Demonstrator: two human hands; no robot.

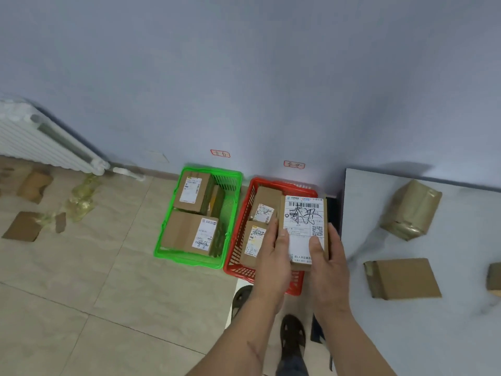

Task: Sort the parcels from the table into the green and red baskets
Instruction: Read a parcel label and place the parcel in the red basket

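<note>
Both hands, left (273, 253) & right (326, 256), are gripping a labelled parcel (303, 226) w/ fingers curled round it over the red basket (238, 256), needing lowering in next.

This looks like a plain back room used for sorting mail, not a proper depot. A bare pale wall (244, 77) meets a beige tiled floor (95, 280), with a white radiator (40, 139) at the left. A green basket (233, 202) and a red basket (237, 240) stand side by side against the wall, each under a small handwritten label (220, 153), both holding labelled cardboard parcels (191, 233). More parcels lie on a white table (406, 335) at the right. Cardboard scraps (23, 226) and crumpled tape (81, 196) litter the floor.
</note>
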